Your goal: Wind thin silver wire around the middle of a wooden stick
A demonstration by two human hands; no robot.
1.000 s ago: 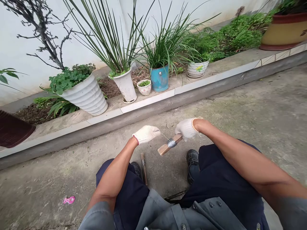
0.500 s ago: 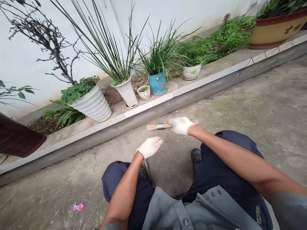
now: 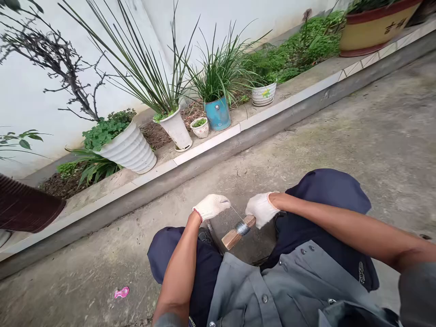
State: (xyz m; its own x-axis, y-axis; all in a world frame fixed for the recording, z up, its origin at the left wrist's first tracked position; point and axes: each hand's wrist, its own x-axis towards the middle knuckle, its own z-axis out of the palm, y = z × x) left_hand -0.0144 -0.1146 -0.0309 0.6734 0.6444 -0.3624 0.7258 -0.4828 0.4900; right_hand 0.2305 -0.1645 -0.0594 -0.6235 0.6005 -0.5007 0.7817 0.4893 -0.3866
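My right hand (image 3: 262, 210), in a white knit glove, is closed around one end of a flat wooden stick (image 3: 232, 239). Silvery wire (image 3: 242, 228) is wound in a tight coil about the stick's middle, and the bare end slants down toward my lap. A thin strand runs from that coil up to my left hand (image 3: 211, 207), also gloved, whose fingers are pinched on it. Both hands are above the concrete between my knees, a short gap apart. The end of the stick inside my right palm is hidden.
A low tiled ledge (image 3: 207, 148) crosses beyond my hands. On it stand a white ribbed pot (image 3: 134, 152), a tall white pot (image 3: 177, 131), a blue can (image 3: 218, 114) and several other planters. A pink scrap (image 3: 121, 292) lies on the concrete at lower left.
My right hand has come down toward me and turned the stick from nearly level to a steep slant. My left hand has stayed almost in place. The strand between them now shows.
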